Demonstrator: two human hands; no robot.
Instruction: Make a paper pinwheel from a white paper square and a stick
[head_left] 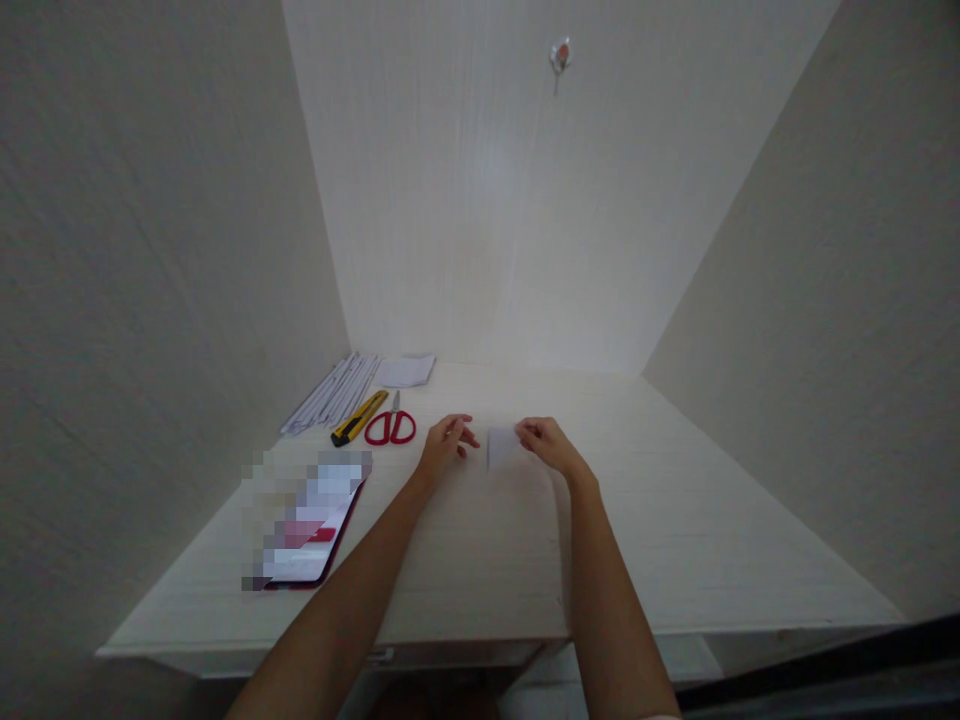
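Note:
A small pale piece of paper [502, 450] is between my two hands over the white desk. My right hand [546, 442] pinches its right edge, with thumb and fingers closed on it. To the left of the paper, my left hand [448, 445] is held with its fingers apart and nothing in them. A small gap separates those fingers from the paper's left edge. Red-handled scissors [391, 427] lie just beyond the left hand, blades pointing away from me.
A yellow and black utility knife [360, 418] lies left of the scissors. Behind it are several folded paper strips [330, 396] and a flat paper stack [406, 371]. A phone [306, 550], partly blurred out, rests front left. Walls enclose the desk [675, 530]; a hook [560, 55] hangs on the back wall.

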